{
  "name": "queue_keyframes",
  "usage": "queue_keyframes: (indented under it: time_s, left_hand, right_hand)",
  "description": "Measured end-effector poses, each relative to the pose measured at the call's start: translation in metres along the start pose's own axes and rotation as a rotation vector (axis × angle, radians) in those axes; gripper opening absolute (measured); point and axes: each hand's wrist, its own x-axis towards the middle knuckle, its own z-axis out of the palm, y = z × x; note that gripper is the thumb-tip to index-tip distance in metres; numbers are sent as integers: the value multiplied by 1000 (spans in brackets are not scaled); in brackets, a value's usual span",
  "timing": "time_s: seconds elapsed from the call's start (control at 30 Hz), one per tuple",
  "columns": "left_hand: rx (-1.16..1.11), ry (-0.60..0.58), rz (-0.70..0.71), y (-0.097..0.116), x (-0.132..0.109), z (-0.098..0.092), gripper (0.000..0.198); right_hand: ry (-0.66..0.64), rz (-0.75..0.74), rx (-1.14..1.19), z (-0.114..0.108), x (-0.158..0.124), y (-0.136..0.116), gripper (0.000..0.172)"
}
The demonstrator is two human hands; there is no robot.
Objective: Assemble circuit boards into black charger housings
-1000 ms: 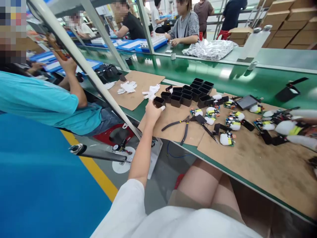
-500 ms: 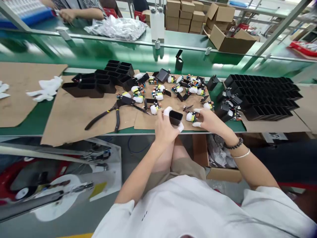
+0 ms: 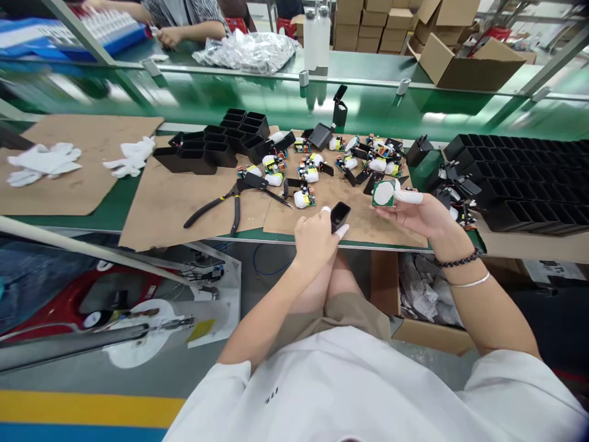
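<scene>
Cardboard (image 3: 368, 231) edge: left hand (image 3: 315, 238) holds housing (image 3: 340, 215), right hand (image 3: 423, 215) holds board (image 3: 383, 193).

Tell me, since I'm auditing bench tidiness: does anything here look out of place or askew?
One black case stands alone on the green belt, flap up, apart from the tidy rows of cases. Circuit boards lie scattered at all angles on the cardboard. Nothing looks spilled or broken.

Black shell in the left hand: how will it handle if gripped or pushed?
Likely light: black shell looks hollow and thin-walled, might flex if squeezed. Flat sides suggest it slides rather than rolls. Capped fingertips of the left hand pinch it, hinting smooth plastic.
</scene>
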Motion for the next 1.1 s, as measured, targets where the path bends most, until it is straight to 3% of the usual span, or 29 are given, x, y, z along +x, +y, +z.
queue_keyframes:
  time_s: [0.1,0.23,0.33,0.43,0.53,0.63,0.73,0.83,1.1]
  left_hand:
    - [7,-61,-27,12,-1,4,46]
    - [-115,-147,-37,5,-9,-1,75]
    - [-315,-120,146,-17,1,-7,105]
    - [-610,-243,300,-31,24,-1,122]
    - [-866,-329,251,-29,36,9,98]
    - [-926,-172,245,-17,27,6,73]
    - [-868,-42,334,-7,8,-11,67]
    - [-784,6,413,-3,-4,-28,62]
    - [-615,89,449,-4,-18,-43,58]
  right_hand:
    - [43,41,232,8,-13,12,31]
    - [74,-62,180,18,-25,23,39]
    - [142,-114,143,24,-28,30,44]
    - [215,-141,165,35,-27,36,49]
    - [310,-197,173,52,-30,37,59]
    - [381,-293,120,70,-43,32,66]
    - [418,-465,109,84,-60,22,60]
    - [411,-637,134,91,-71,12,46]
    - [327,-664,19,93,-79,13,42]
